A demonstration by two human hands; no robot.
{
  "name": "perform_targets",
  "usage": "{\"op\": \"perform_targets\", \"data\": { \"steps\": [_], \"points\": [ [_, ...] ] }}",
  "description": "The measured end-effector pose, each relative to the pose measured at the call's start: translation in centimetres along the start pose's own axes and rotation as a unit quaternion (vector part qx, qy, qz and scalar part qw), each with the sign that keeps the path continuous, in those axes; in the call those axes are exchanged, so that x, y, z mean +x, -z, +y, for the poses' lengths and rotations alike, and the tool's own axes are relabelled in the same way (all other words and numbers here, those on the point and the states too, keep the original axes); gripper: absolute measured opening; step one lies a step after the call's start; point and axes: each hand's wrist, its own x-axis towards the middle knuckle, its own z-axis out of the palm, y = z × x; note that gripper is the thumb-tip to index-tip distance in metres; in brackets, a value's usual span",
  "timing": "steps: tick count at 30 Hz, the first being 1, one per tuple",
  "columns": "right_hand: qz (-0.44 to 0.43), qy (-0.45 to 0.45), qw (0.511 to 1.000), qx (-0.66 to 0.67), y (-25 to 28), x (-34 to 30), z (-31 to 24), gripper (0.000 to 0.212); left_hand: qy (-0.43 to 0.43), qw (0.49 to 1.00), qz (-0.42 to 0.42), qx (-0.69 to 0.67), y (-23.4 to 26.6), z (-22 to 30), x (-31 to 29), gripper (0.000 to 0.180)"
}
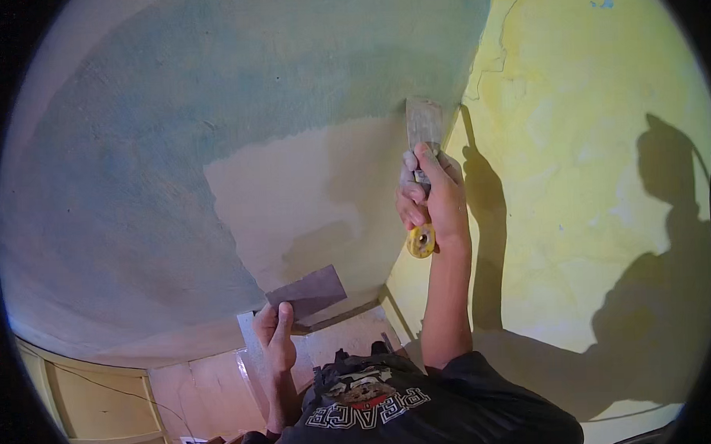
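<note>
1. Right hand [440, 184] closes around a putty knife [425, 124], blade raised near the corner where two painted surfaces meet, yellow handle end below the fist; whether the blade touches cannot be told.
2. Left hand [277, 338] pinches a dark flat plate [312, 294] by one end, well apart from the right.
3. White-outlined lettering [370, 409] arches across the person's dark shirt [487, 409].
4. Between the hands, a ragged-edged pale patch [276, 197] borders the blue-green surface [134, 167], which stretches open leftward.
5. At right, a person's shadow [648, 306] falls across the yellow wall [558, 207].
</note>
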Motion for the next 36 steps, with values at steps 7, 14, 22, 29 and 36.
{"op": "perform_targets", "data": {
  "steps": [7, 14, 22, 29, 36],
  "points": [
    [-0.023, 0.004, 1.000, 0.018, -0.4, 0.1, 0.0, 0.033, -0.010, 1.000, 0.023, -0.001, -0.5, 0.5, -0.5, 0.021],
    [-0.049, -0.006, 0.999, 0.018, -0.4, -0.1, 0.1, 0.034, -0.019, 0.999, 0.043, -0.019, 0.0, 0.4, -0.3, 0.024],
    [-0.068, -0.038, 0.997, 0.029, -0.6, -1.0, -0.5, 0.035, -0.013, 0.999, 0.044, -0.008, -0.2, 0.4, -0.2, 0.023],
    [-0.071, -0.038, 0.996, 0.026, -1.3, -1.1, -1.5, 0.034, -0.027, 0.999, 0.005, -0.020, 0.2, 0.4, 0.0, 0.032],
    [-0.120, -0.064, 0.990, 0.044, -1.0, -0.8, -2.2, 0.036, 0.008, 1.000, -0.013, -0.011, 0.5, 0.3, 0.0, 0.034]
  ]
}}
